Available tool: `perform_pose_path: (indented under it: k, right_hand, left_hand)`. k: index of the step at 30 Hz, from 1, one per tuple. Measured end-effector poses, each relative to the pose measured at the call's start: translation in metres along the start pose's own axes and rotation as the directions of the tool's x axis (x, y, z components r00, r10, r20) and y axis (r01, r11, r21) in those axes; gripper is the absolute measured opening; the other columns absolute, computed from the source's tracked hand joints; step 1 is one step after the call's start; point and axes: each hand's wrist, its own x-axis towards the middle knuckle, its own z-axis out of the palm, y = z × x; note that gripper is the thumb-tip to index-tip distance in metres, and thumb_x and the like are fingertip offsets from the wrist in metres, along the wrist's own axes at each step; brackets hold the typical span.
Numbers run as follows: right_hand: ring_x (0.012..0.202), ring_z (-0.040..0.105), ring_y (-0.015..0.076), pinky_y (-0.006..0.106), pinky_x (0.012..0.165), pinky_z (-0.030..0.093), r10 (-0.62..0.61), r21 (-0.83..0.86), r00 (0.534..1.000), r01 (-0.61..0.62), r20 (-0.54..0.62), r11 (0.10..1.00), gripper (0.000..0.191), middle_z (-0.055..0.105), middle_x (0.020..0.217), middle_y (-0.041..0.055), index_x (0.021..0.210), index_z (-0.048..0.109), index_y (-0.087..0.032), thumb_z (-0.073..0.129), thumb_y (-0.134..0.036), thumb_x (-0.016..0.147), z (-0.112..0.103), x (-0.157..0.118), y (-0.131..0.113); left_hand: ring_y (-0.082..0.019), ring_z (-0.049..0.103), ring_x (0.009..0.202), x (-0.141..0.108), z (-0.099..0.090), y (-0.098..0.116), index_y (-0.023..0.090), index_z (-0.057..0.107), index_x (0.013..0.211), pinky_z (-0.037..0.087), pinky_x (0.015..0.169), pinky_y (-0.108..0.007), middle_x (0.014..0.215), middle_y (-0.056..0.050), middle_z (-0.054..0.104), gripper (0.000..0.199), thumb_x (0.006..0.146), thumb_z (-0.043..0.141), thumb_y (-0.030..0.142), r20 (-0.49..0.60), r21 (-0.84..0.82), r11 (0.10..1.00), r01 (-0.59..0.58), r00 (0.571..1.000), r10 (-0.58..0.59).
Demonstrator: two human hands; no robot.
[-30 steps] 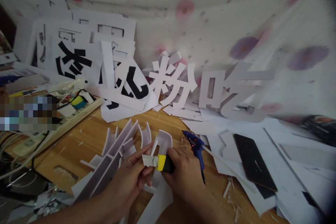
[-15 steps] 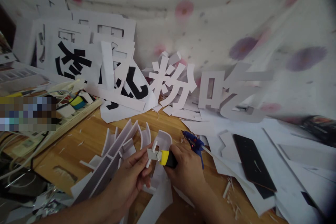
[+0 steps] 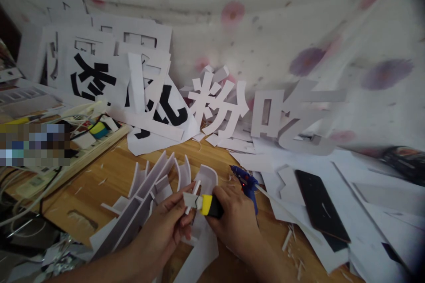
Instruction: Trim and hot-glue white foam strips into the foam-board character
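The left hand (image 3: 169, 216) had its grip pinched on a thin white strip (image 3: 197, 187), above the desk (image 3: 212, 155); the right hand (image 3: 235, 219) was clamped on a yellow-black cutter (image 3: 207, 205). Trimming seemed in hand, so the next move probably called for a light, steady stroke.

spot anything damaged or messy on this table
Yes: a ragged, dark-edged patch mars the wooden tabletop left of the left hand; it may be damage or a stain, I can't tell which. White scraps also lie scattered to the right of the right hand, like uncleared offcuts.
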Motion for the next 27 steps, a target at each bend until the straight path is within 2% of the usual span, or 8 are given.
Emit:
perform_pose_path:
  k: [5,10,15,24,27]
  right_hand:
    - [0.068,0.057,0.0185,0.026,0.060,0.031,-0.009,-0.020,1.000,0.009,0.022,1.000,0.010,0.066,0.071,0.0015,0.068,0.054,-0.021,0.059,-0.016,0.061,0.001,0.000,-0.005]
    - [0.068,0.058,0.0183,0.026,0.059,0.030,0.018,-0.037,1.000,-0.018,0.005,0.999,0.010,0.065,0.071,0.0013,0.068,0.055,-0.020,0.060,-0.016,0.061,0.000,0.002,-0.001]
    - [0.067,0.056,0.0176,0.026,0.059,0.031,0.033,-0.040,0.999,-0.033,0.004,0.999,0.008,0.065,0.070,0.0011,0.067,0.055,-0.020,0.060,-0.016,0.062,0.000,0.004,0.001]
    - [0.074,0.057,0.0187,0.025,0.063,0.033,0.051,-0.017,0.999,-0.051,-0.010,0.999,0.008,0.065,0.074,0.0019,0.072,0.058,-0.020,0.058,-0.016,0.065,-0.002,0.006,0.007]
    - [0.071,0.057,0.0179,0.025,0.061,0.032,0.079,0.010,0.997,-0.078,-0.010,0.997,0.005,0.064,0.072,0.0013,0.070,0.057,-0.020,0.057,-0.016,0.067,-0.001,0.007,0.010]
  left_hand:
    - [-0.003,0.035,0.048,-0.001,-0.002,-0.001,0.018,0.071,0.101,0.033,0.042,-0.012,0.056,0.005,0.046,0.039,0.063,0.075,0.013,-0.018,-0.009,1.000,0.009,1.000,-0.009]
    - [-0.003,0.032,0.048,0.000,-0.002,-0.001,0.017,0.070,0.102,0.034,0.042,-0.012,0.054,0.006,0.044,0.043,0.060,0.079,0.021,0.005,0.008,1.000,0.012,1.000,-0.012]
    - [-0.003,0.033,0.048,0.000,-0.001,0.000,0.017,0.070,0.094,0.035,0.042,-0.013,0.058,0.005,0.046,0.042,0.057,0.084,0.033,0.007,0.031,1.000,-0.001,1.000,0.001]
    - [-0.003,0.032,0.048,0.001,-0.005,-0.002,0.018,0.071,0.088,0.033,0.042,-0.012,0.059,0.006,0.043,0.033,0.063,0.080,0.037,0.022,0.076,0.997,-0.022,1.000,0.020]
    - [-0.004,0.031,0.047,0.002,-0.005,-0.001,0.020,0.070,0.098,0.032,0.041,-0.013,0.054,0.007,0.041,0.044,0.059,0.082,0.038,0.009,0.075,0.997,-0.020,1.000,0.019]
